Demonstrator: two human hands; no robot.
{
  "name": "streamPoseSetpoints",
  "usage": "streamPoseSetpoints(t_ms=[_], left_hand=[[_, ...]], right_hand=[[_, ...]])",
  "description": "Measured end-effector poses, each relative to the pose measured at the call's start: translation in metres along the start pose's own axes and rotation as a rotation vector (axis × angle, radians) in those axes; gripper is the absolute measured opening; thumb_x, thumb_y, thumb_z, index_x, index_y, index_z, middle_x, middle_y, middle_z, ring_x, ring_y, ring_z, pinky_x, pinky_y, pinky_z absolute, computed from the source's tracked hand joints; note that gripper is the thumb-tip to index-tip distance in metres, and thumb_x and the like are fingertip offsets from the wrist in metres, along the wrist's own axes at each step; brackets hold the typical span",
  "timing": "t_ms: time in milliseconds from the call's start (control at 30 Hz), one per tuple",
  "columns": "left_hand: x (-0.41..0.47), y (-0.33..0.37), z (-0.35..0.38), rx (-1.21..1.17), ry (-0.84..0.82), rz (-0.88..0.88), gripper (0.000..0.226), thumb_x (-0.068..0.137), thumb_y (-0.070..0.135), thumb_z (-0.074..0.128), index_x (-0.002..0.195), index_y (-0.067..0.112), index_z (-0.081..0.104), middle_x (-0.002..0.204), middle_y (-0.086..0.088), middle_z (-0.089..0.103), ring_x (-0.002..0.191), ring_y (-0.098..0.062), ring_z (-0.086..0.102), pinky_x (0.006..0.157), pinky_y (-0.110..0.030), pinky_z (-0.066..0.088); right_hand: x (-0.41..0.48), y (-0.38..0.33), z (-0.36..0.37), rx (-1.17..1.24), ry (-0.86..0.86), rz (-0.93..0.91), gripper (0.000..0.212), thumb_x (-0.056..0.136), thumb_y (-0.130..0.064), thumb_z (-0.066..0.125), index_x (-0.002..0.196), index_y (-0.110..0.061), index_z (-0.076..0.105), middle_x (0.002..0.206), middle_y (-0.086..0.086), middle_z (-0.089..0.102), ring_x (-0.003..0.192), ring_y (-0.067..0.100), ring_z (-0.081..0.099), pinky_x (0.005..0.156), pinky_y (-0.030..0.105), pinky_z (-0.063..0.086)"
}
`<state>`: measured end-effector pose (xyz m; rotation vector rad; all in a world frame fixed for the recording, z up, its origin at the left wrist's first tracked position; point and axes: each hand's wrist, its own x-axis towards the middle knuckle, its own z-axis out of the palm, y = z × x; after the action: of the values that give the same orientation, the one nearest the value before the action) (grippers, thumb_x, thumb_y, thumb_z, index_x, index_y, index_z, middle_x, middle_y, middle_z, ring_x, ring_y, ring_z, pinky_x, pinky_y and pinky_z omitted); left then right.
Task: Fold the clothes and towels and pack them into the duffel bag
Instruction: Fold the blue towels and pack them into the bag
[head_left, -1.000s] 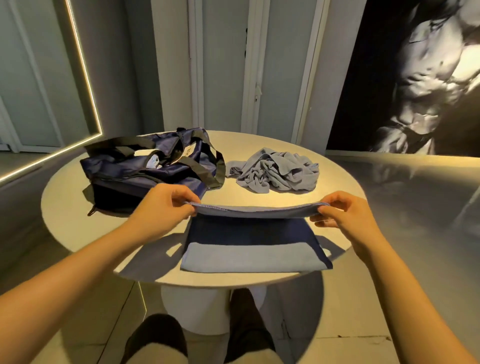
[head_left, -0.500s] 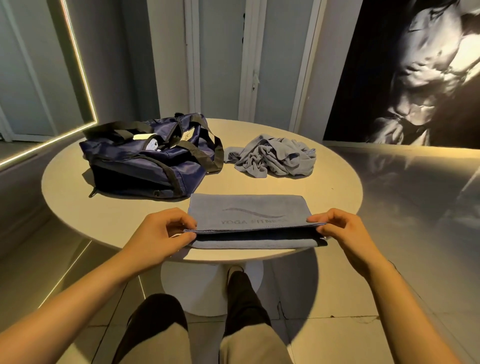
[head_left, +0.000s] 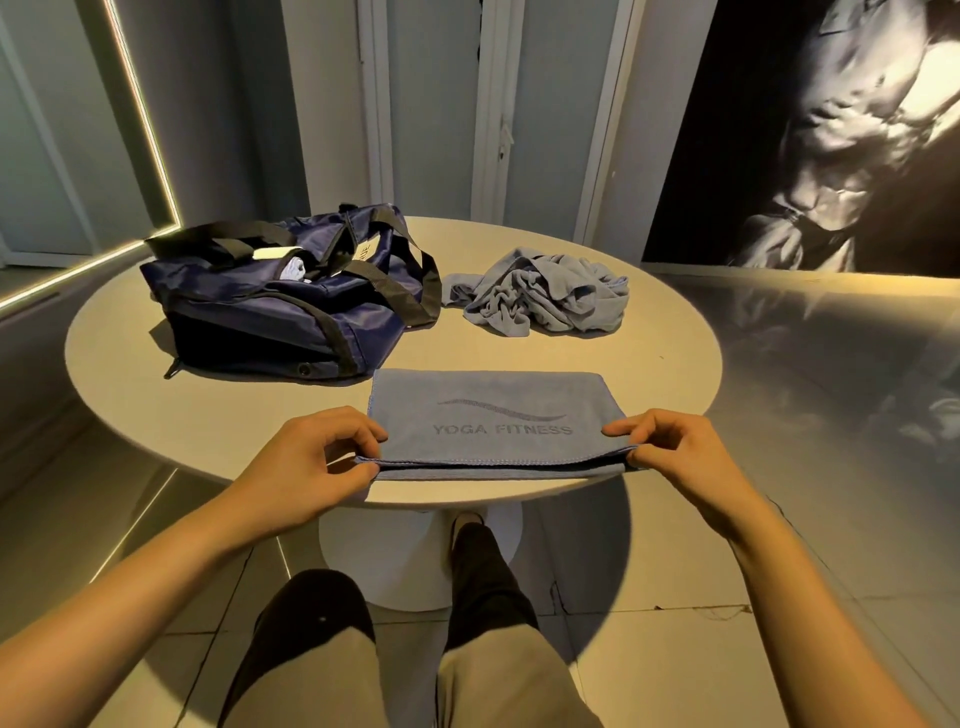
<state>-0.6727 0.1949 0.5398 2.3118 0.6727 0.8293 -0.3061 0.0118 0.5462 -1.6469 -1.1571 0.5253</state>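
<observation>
Sitting behind towel (head_left: 493, 400): bag (head_left: 270, 312), crumpled cloth (head_left: 540, 299)

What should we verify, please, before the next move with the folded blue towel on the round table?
1. Grip of the left hand on the near left corner of the flat blue microfibre towel: ok, pinched.
2. Grip of the right hand on its near right corner: ok, pinched.
3. Towel layers lined up at the near edge: ok, nearly flush.
4. Top of the dark navy fabric duffel bag open: ok.
5. Room left inside the bag: cannot tell.
6. The crumpled grey-blue cloth folded: not ok, lies in a heap.
</observation>
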Motion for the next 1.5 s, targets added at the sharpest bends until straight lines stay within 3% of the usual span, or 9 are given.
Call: streamPoseSetpoints(t_ms=[200, 300, 500, 633, 767, 900, 1033, 1267, 1500], left_hand=[[-0.005, 0.003, -0.010, 0.135, -0.043, 0.037, 0.013, 0.082, 0.041, 0.064, 0.084, 0.035, 0.075, 0.111, 0.025, 0.064, 0.102, -0.006, 0.066, 0.077, -0.025, 0.060], [0.006, 0.016, -0.014, 0.301, 0.069, 0.109, 0.031, 0.085, 0.058, 0.057, 0.096, 0.036, 0.077, 0.101, 0.025, 0.061, 0.082, -0.004, 0.062, 0.063, -0.021, 0.049], [0.092, 0.020, 0.042, 0.642, -0.226, -0.061, 0.083, 0.095, 0.075, 0.021, 0.151, 0.019, 0.046, 0.161, -0.006, 0.036, 0.146, -0.025, 0.034, 0.119, -0.044, 0.030], [0.102, -0.004, 0.054, 0.673, -0.336, -0.264, 0.117, 0.073, 0.091, -0.005, 0.164, 0.019, 0.010, 0.172, -0.006, 0.007, 0.157, -0.026, 0.008, 0.127, -0.045, 0.009], [0.098, -0.003, 0.053, 0.736, -0.331, -0.328, 0.122, 0.071, 0.094, -0.009, 0.164, 0.017, 0.010, 0.171, -0.007, 0.009, 0.157, -0.026, 0.008, 0.127, -0.047, 0.007], [0.128, 0.020, 0.060, 0.825, -0.268, -0.288, 0.092, 0.090, 0.083, 0.017, 0.146, 0.015, 0.045, 0.144, -0.012, 0.050, 0.132, -0.033, 0.047, 0.112, -0.048, 0.037], [0.186, 0.046, 0.097, 0.568, -0.336, -0.108, 0.072, 0.094, 0.068, 0.053, 0.146, 0.018, 0.052, 0.143, -0.009, 0.056, 0.125, -0.029, 0.056, 0.105, -0.045, 0.045], [0.255, 0.080, 0.152, 0.295, -0.661, -0.244, 0.045, 0.082, 0.044, 0.083, 0.104, 0.014, 0.058, 0.104, -0.005, 0.057, 0.089, -0.022, 0.053, 0.075, -0.035, 0.045], [0.258, 0.098, 0.137, 0.291, -0.772, -0.265, 0.040, 0.083, 0.036, 0.084, 0.084, 0.006, 0.058, 0.078, -0.009, 0.054, 0.071, -0.024, 0.049, 0.066, -0.036, 0.039]], right_hand=[[-0.008, -0.008, -0.010, -0.279, -0.138, 0.031, 0.011, 0.089, -0.014, 0.068, 0.079, -0.016, 0.071, 0.127, -0.012, 0.068, 0.118, 0.002, 0.057, 0.105, 0.038, 0.047], [0.002, -0.034, -0.004, -0.458, -0.012, -0.084, 0.012, 0.095, -0.034, 0.066, 0.094, -0.025, 0.074, 0.129, -0.012, 0.066, 0.113, 0.009, 0.061, 0.097, 0.035, 0.047], [0.069, -0.056, 0.073, -0.753, -0.244, -0.215, 0.056, 0.105, -0.049, 0.044, 0.151, -0.019, 0.043, 0.160, 0.005, 0.038, 0.146, 0.027, 0.034, 0.117, 0.046, 0.032], [0.082, -0.018, 0.076, -0.952, -0.310, -0.032, 0.073, 0.102, -0.067, 0.019, 0.162, -0.027, 0.016, 0.170, -0.001, 0.011, 0.156, 0.025, 0.009, 0.125, 0.050, 0.012], [0.077, -0.002, 0.056, -0.962, -0.209, 0.144, 0.081, 0.099, -0.072, 0.012, 0.163, -0.023, 0.008, 0.171, -0.002, 0.000, 0.157, 0.023, 0.002, 0.125, 0.053, 0.005], [0.060, 0.002, 0.039, -0.863, 0.009, 0.119, 0.077, 0.102, -0.063, 0.029, 0.160, -0.014, 0.021, 0.167, 0.008, 0.022, 0.151, 0.027, 0.025, 0.120, 0.047, 0.024], [0.034, 0.003, 0.017, -0.751, 0.247, 0.150, 0.054, 0.093, -0.058, 0.057, 0.129, -0.018, 0.051, 0.125, 0.005, 0.057, 0.112, 0.025, 0.056, 0.084, 0.039, 0.048], [0.008, 0.000, 0.003, -0.677, 0.089, 0.383, 0.055, 0.082, -0.072, 0.061, 0.094, -0.021, 0.047, 0.088, -0.001, 0.062, 0.079, 0.022, 0.062, 0.062, 0.037, 0.050], [0.013, -0.021, -0.005, -0.009, -0.054, 0.507, 0.045, 0.085, -0.013, 0.082, 0.118, -0.002, 0.053, 0.099, 0.020, 0.069, 0.055, 0.025, 0.064, 0.062, 0.044, 0.063]])
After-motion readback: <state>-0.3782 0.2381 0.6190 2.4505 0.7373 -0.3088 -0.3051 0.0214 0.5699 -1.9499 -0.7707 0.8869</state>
